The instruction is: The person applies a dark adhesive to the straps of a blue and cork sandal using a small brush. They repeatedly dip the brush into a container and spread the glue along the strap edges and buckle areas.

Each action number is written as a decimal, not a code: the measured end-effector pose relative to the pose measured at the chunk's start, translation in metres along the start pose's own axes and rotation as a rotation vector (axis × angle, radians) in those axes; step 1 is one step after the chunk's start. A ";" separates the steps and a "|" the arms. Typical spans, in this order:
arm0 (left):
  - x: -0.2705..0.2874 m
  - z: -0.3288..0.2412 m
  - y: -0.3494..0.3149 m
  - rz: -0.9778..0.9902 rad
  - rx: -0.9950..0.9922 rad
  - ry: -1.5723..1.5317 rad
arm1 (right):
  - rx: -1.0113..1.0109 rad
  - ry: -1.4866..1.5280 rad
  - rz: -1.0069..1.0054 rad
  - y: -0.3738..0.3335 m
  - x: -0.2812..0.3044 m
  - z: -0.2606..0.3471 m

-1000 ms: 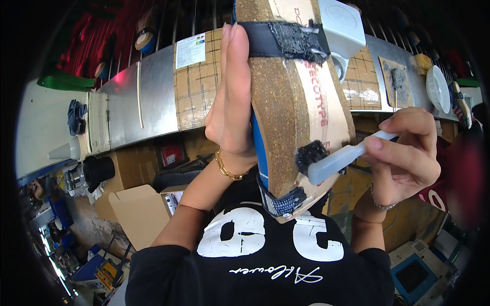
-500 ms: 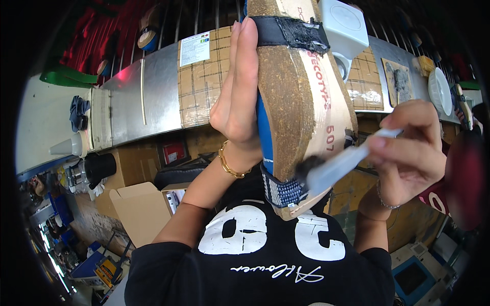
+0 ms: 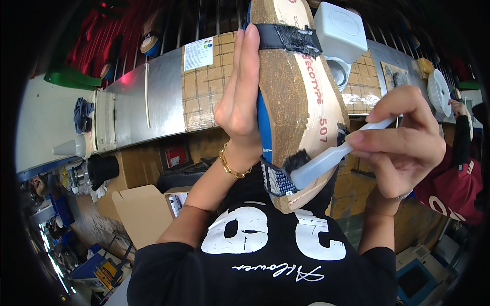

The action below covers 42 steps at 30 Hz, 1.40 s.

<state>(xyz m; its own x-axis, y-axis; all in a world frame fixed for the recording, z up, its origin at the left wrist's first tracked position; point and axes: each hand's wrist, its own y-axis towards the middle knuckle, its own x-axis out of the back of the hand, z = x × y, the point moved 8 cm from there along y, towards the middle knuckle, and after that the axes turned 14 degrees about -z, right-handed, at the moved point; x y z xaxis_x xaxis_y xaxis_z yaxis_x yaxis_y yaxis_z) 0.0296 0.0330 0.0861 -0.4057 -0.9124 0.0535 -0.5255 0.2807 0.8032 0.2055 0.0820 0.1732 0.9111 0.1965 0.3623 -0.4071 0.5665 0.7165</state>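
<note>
A sandal on a blue last is held up, its underside facing me, brown and cork-like with a pale board along the middle. A black strap wraps over the board near the top; a woven strap folds round the lower end. My left hand holds the sandal by its left side, fingers straight against it, thumb hidden. My right hand pinches a brush with a whitish plastic handle. Its dark bristles touch the underside just beside the woven strap.
Behind the sandal, a white container stands on cardboard on the metal bench. A white bowl is farther right, near a co-worker's hand. Racked shoes are beyond. An open carton sits lower left.
The brush has moved a little left, and its bristles now show clearly beside the woven strap. The sandal has tilted slightly. At right, the co-worker in maroon has moved back from my right hand.
</note>
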 end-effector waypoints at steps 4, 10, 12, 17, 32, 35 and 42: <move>-0.006 -0.012 0.005 0.043 -0.003 -0.009 | -0.124 0.241 0.053 0.011 0.001 -0.021; -0.008 0.012 0.002 -0.030 0.103 -0.095 | -0.088 -0.086 -0.288 0.014 0.002 -0.059; -0.003 0.015 0.006 -0.022 0.057 -0.009 | -0.101 -0.135 -0.255 0.003 -0.001 -0.042; 0.003 0.016 0.017 -0.045 -0.077 0.110 | -0.381 0.023 -0.233 -0.026 0.001 -0.025; 0.001 0.012 0.017 -0.069 -0.184 0.190 | -0.018 -0.326 -0.341 -0.020 0.004 0.017; 0.001 0.010 0.018 -0.075 -0.183 0.154 | -0.007 -0.291 -0.362 -0.021 0.006 0.016; 0.005 0.002 0.023 -0.025 -0.152 0.161 | 0.064 -0.137 -0.286 -0.017 0.004 0.011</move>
<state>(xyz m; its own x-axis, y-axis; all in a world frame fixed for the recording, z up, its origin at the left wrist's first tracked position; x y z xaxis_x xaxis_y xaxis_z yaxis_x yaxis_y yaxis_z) 0.0137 0.0360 0.1036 -0.2626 -0.9578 0.1166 -0.4101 0.2202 0.8851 0.2150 0.0647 0.1693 0.9739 -0.0752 0.2143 -0.1428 0.5311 0.8352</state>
